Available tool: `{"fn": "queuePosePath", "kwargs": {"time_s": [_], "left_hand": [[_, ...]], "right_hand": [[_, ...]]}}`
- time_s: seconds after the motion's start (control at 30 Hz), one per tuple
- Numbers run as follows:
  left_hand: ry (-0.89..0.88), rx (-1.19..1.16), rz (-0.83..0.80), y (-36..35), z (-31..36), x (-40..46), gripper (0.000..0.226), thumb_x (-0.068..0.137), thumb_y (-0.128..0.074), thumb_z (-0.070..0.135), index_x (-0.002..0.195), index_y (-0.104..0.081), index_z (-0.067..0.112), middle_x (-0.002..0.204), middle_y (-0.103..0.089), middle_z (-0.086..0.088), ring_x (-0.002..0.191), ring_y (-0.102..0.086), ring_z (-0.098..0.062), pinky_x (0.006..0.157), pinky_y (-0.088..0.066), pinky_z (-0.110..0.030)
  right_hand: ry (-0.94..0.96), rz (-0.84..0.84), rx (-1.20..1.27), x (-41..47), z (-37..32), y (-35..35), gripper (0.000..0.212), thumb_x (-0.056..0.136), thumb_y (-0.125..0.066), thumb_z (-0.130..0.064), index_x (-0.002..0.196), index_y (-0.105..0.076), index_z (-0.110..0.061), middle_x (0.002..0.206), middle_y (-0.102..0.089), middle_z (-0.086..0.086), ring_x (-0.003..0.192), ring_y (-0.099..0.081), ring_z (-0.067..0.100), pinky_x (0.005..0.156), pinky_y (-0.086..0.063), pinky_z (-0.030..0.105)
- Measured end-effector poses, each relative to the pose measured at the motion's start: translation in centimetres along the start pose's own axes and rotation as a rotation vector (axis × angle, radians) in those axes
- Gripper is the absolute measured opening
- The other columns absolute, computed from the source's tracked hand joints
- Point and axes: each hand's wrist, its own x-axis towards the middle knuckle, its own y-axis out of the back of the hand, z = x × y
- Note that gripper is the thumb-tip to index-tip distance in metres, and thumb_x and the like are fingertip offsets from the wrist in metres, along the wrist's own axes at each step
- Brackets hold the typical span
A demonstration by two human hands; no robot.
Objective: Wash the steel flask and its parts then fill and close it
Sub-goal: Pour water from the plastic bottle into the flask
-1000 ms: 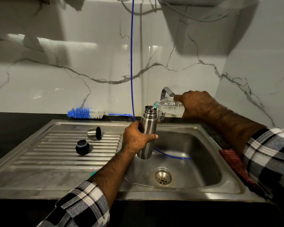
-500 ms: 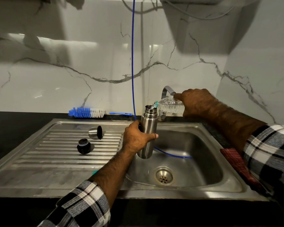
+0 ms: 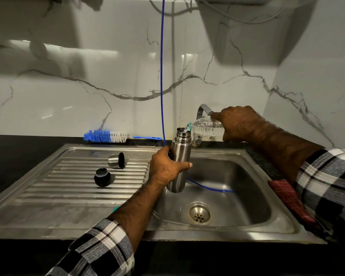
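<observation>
My left hand (image 3: 165, 166) grips the steel flask (image 3: 180, 154) upright over the sink basin (image 3: 237, 188), its mouth uncovered. My right hand (image 3: 239, 122) holds a clear plastic bottle (image 3: 206, 127) tipped sideways, its neck at the flask's mouth, with water running in. On the ribbed drainboard (image 3: 68, 186) to the left, the steel cup lid (image 3: 117, 160) lies on its side. The black stopper (image 3: 102, 177) stands just in front of it.
A blue and white bottle brush (image 3: 108, 136) lies on the black counter behind the drainboard. A thin blue hose (image 3: 162, 76) hangs from above into the basin. The tap (image 3: 202, 108) stands behind the bottle. A red checked cloth (image 3: 287, 198) lies on the sink's right rim.
Both hands hold the same pose while the bottle stays tipped at the flask's mouth. Only the view shifted slightly.
</observation>
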Motion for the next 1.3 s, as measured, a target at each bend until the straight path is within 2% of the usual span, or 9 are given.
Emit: {"fn": "queuePosePath", "kwargs": {"time_s": [0.17, 0.33, 0.5, 0.67, 1.0, 1.2, 1.3], "left_hand": [[0.01, -0.004, 0.005, -0.1, 0.2, 0.0, 0.081, 0.06, -0.101, 0.048, 0.128, -0.065, 0.021, 0.122, -0.073, 0.0, 0.103, -0.068, -0.017, 0.089, -0.06, -0.036], [0.004, -0.002, 0.005, 0.1, 0.3, 0.1, 0.078, 0.059, -0.101, 0.048, 0.124, -0.066, 0.021, 0.119, -0.073, 0.001, 0.098, -0.063, -0.013, 0.084, -0.055, -0.03], [0.011, 0.007, 0.002, 0.2, 0.6, 0.1, 0.081, 0.06, -0.101, 0.048, 0.127, -0.065, 0.02, 0.123, -0.072, -0.001, 0.102, -0.064, -0.015, 0.087, -0.057, -0.033], [0.014, -0.003, 0.001, 0.2, 0.7, 0.2, 0.081, 0.06, -0.101, 0.047, 0.127, -0.065, 0.021, 0.123, -0.073, 0.0, 0.099, -0.062, -0.012, 0.083, -0.054, -0.03], [0.011, 0.011, -0.002, 0.1, 0.8, 0.1, 0.08, 0.06, -0.101, 0.049, 0.126, -0.064, 0.022, 0.122, -0.072, 0.0, 0.098, -0.062, -0.012, 0.082, -0.053, -0.03], [0.015, 0.015, -0.01, 0.1, 0.8, 0.1, 0.08, 0.061, -0.101, 0.047, 0.128, -0.064, 0.021, 0.125, -0.072, 0.0, 0.101, -0.062, -0.013, 0.084, -0.054, -0.031], [0.016, 0.009, -0.008, 0.0, 0.8, 0.1, 0.08, 0.061, -0.101, 0.047, 0.128, -0.064, 0.021, 0.124, -0.072, 0.0, 0.102, -0.064, -0.014, 0.087, -0.057, -0.033]], "right_hand": [[-0.006, 0.01, -0.022, 0.2, 0.0, 0.0, 0.081, 0.083, -0.08, -0.045, 0.152, -0.041, -0.033, 0.125, -0.066, 0.003, 0.11, -0.064, 0.025, 0.082, -0.053, 0.041], [-0.018, 0.034, -0.045, 0.4, 0.2, -0.1, 0.082, 0.082, -0.079, -0.042, 0.153, -0.04, -0.035, 0.122, -0.066, 0.003, 0.105, -0.065, 0.025, 0.073, -0.047, 0.037], [-0.022, 0.03, -0.04, 0.6, 0.3, 0.1, 0.078, 0.083, -0.078, -0.038, 0.152, -0.041, -0.034, 0.122, -0.066, 0.003, 0.103, -0.064, 0.025, 0.074, -0.046, 0.037], [-0.023, 0.029, -0.052, 0.8, 0.6, 0.0, 0.075, 0.083, -0.077, -0.035, 0.15, -0.043, -0.034, 0.12, -0.065, 0.002, 0.088, -0.051, 0.021, 0.073, -0.044, 0.036], [-0.01, 0.025, -0.067, 0.9, 0.9, -0.1, 0.071, 0.085, -0.075, -0.034, 0.148, -0.043, -0.034, 0.119, -0.065, 0.002, 0.089, -0.053, 0.021, 0.073, -0.046, 0.036], [-0.004, 0.032, -0.076, 1.0, 1.0, 0.0, 0.073, 0.085, -0.075, -0.034, 0.149, -0.043, -0.035, 0.123, -0.065, 0.002, 0.103, -0.064, 0.024, 0.081, -0.053, 0.039], [-0.01, 0.028, -0.077, 1.1, 0.9, 0.0, 0.074, 0.084, -0.075, -0.032, 0.15, -0.042, -0.036, 0.122, -0.065, 0.001, 0.098, -0.061, 0.022, 0.077, -0.05, 0.037]]}}
